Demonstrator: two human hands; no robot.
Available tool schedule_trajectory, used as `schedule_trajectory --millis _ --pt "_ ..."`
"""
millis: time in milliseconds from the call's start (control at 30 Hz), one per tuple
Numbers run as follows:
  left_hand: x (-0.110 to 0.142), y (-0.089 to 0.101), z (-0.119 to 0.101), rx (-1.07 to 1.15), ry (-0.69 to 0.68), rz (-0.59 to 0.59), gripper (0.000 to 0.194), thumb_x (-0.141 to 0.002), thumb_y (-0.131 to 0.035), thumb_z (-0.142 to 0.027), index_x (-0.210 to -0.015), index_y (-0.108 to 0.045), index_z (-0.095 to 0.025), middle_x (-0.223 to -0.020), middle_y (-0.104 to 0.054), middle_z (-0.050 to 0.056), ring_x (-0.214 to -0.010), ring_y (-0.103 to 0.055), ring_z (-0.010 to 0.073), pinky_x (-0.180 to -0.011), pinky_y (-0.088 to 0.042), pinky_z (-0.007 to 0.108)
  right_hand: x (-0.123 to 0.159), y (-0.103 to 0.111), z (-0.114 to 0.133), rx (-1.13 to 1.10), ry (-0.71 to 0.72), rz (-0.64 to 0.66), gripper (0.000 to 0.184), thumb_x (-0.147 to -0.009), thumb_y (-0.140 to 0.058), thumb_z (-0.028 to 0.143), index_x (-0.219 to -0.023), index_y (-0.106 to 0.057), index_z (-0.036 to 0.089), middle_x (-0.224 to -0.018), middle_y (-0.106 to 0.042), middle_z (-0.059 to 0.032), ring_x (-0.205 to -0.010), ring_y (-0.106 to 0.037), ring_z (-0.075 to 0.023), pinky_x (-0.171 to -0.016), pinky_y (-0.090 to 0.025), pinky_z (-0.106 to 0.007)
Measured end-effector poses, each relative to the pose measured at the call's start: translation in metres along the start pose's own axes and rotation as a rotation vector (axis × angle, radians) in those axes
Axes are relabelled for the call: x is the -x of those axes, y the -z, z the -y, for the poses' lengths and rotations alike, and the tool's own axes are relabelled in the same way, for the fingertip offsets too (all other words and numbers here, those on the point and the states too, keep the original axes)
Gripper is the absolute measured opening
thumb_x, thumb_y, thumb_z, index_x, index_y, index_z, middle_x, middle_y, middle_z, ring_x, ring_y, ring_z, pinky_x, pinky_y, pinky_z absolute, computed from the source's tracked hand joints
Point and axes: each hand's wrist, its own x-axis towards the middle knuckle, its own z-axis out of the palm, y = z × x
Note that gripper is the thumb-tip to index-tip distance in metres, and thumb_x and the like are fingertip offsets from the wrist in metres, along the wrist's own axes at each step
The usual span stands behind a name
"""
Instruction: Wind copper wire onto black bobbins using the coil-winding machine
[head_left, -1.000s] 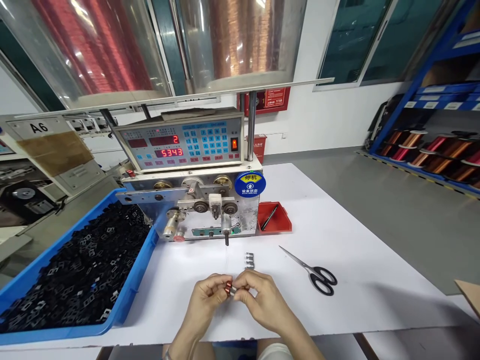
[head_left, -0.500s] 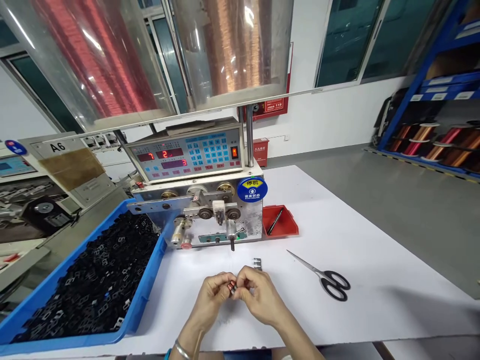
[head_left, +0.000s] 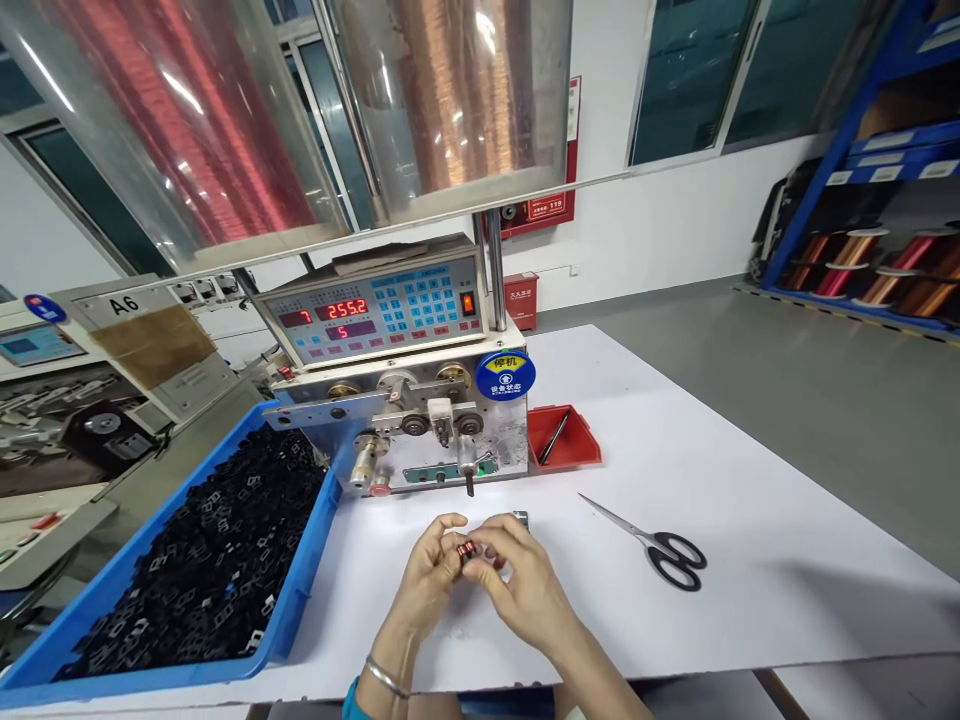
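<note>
Both hands meet over the white table (head_left: 750,500) just in front of the winding machine (head_left: 420,400). My left hand (head_left: 427,575) and my right hand (head_left: 521,580) pinch a small wound coil (head_left: 466,550) with reddish copper wire between their fingertips. A small grey metal part (head_left: 520,517) lies on the table just behind my right hand, partly hidden by the fingers.
A blue bin (head_left: 300,590) full of small black parts sits at the left. Black-handled scissors (head_left: 660,548) lie to the right. A small red tray (head_left: 562,440) with a dark tool stands beside the machine. Large copper wire spools (head_left: 465,90) hang overhead.
The view has shifted slightly. My hands stay together on the coil and have turned it a little. The machine's red display numbers have changed.
</note>
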Motion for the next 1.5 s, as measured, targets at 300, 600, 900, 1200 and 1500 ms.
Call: schedule_trajectory --millis 300,600,900,1200,1500 --pt "0.011 -0.012 0.021 -0.201 -0.128 -0.316 0.031 -0.065 -0.072 -0.045 -0.074 -0.062 -0.017 -0.066 -0.067 0.002 -0.062 -0.061 0.0143 -0.060 -0.050 0.026 0.020 -0.002 -0.016 0.017 0.077 -0.086 0.021 -0.084 -0.054 0.022 -0.103 -0.063 0.021 -0.089 -0.069 -0.0062 -0.075 -0.065 -0.0167 -0.068 -0.056 -0.029" --pt "0.024 -0.010 0.020 -0.240 -0.178 -0.294 0.029 -0.065 -0.075 -0.036 -0.086 -0.067 -0.017 -0.072 -0.072 0.004 -0.068 -0.065 0.0175 -0.065 -0.053 0.028 0.025 -0.005 -0.016 -0.055 0.067 -0.105 0.027 -0.084 -0.054 0.022 -0.109 -0.064 0.022 -0.095 -0.068 -0.0081 -0.081 -0.066 -0.0180 -0.068 -0.058 -0.030" --pt "0.022 -0.008 0.028 -0.217 -0.161 -0.326 0.028 -0.066 -0.073 -0.037 -0.085 -0.068 -0.016 -0.078 -0.073 0.007 -0.072 -0.067 0.0202 -0.068 -0.055 0.032 0.023 -0.009 -0.016 -0.107 0.006 -0.111 0.025 -0.083 -0.056 0.024 -0.106 -0.066 0.021 -0.089 -0.068 -0.0077 -0.075 -0.064 -0.0169 -0.063 -0.057 -0.029" --pt "0.014 -0.011 0.032 -0.175 -0.141 -0.405 0.031 -0.064 -0.076 -0.035 -0.086 -0.067 -0.016 -0.078 -0.072 0.006 -0.070 -0.066 0.0187 -0.067 -0.055 0.031 0.021 -0.021 -0.032 -0.230 -0.170 -0.118 0.025 -0.083 -0.055 0.029 -0.104 -0.063 0.017 -0.088 -0.068 -0.0083 -0.078 -0.066 -0.0180 -0.069 -0.057 -0.031" --pt "0.008 -0.017 0.024 -0.142 -0.148 -0.443 0.026 -0.057 -0.079 -0.035 -0.070 -0.067 -0.017 -0.069 -0.072 0.003 -0.065 -0.066 0.0177 -0.065 -0.054 0.031 0.011 -0.022 -0.025 -0.118 -0.110 -0.147 0.011 -0.083 -0.050 0.026 -0.080 -0.057 0.019 -0.070 -0.059 -0.0017 -0.063 -0.057 -0.0136 -0.057 -0.050 -0.025"
